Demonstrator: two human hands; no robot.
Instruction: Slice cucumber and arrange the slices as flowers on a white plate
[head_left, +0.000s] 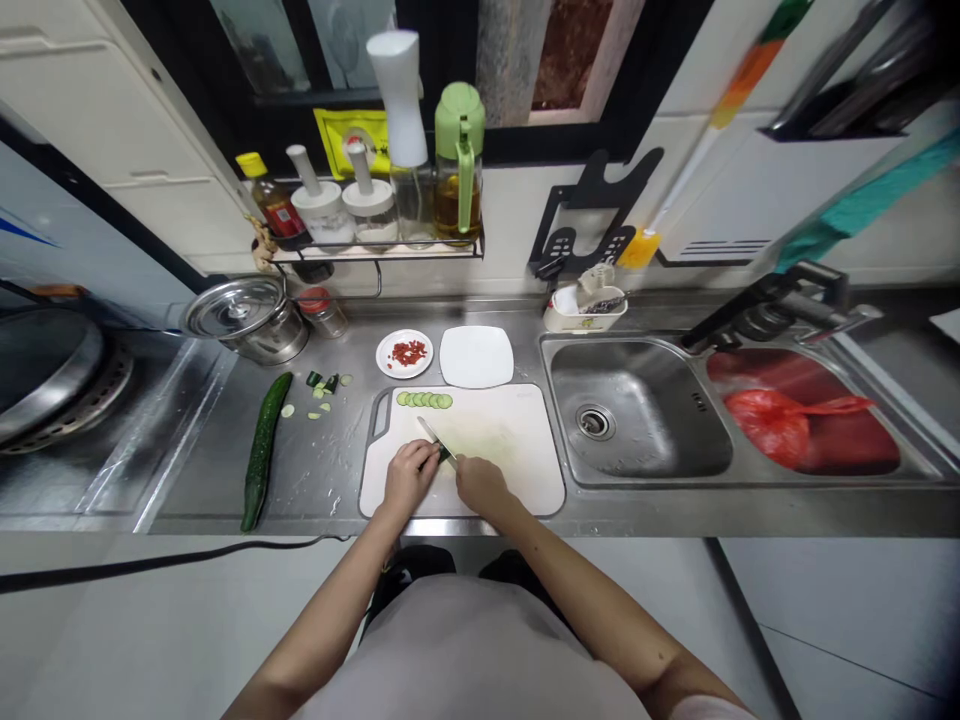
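A white cutting board (517, 430) with a grey handle lies on the steel counter in front of me. My right hand (480, 486) is closed round the handle of a knife (435, 436), its blade pointing up and left. On the board, my left hand (410, 474) presses a short piece of cucumber (443, 453) beside the blade; the fingers mostly hide it. A row of cucumber slices (424, 400) rests along the board's top left. Behind the board stand a small plate of chopped red pieces (408, 353) and a white square plate (476, 356).
Left of the board lie a long cucumber (266, 450) and several cucumber scraps (321, 384). A lidded steel pot (259, 322) stands behind them. At the right is a double sink (637, 400) with a red plastic bag (780, 425). A rack (375, 250) holds bottles and jars.
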